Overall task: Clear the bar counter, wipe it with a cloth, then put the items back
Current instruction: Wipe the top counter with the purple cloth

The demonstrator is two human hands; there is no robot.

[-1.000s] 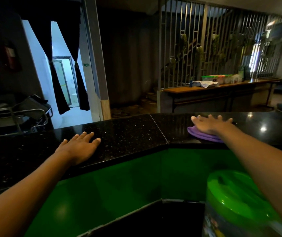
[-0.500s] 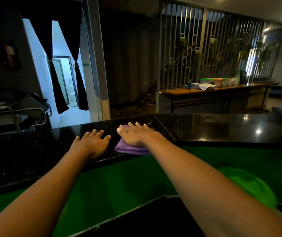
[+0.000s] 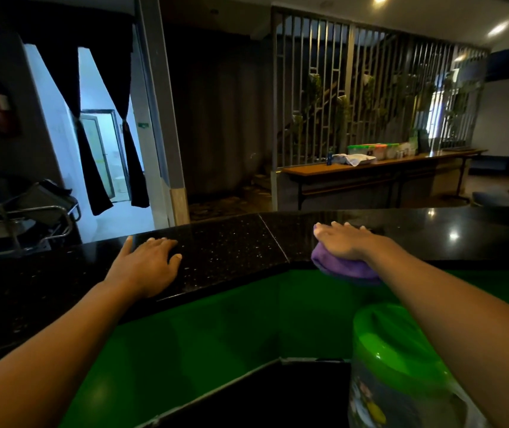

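Where the black speckled bar counter [image 3: 222, 251] bends, a thin seam runs from its far edge to its near edge, and the two hands lie on either side of that seam. Its near edge drops straight to a glossy green panel [image 3: 216, 329] below, and the far edge gives onto a dim room. Between the hands the polished stone lies bare, and to the far right it carries on dark and shiny, with ceiling lights mirrored in it.

On the left, the left hand [image 3: 146, 267] rests flat on the stone close to the near edge, fingers straight and slightly spread, holding nothing. On the right, the right hand [image 3: 344, 242] presses palm-down on a purple cloth [image 3: 344, 268], fingers straight and together, not curled round it. This cloth is bunched into a soft folded pad, sits just right of the seam, and bulges out past the counter's near edge over the green panel.

Near and low on the right, under the right forearm, stands a clear plastic jar with a green lid [image 3: 398, 350]. At the left end, beyond the counter, a metal rack [image 3: 21, 220] stands.
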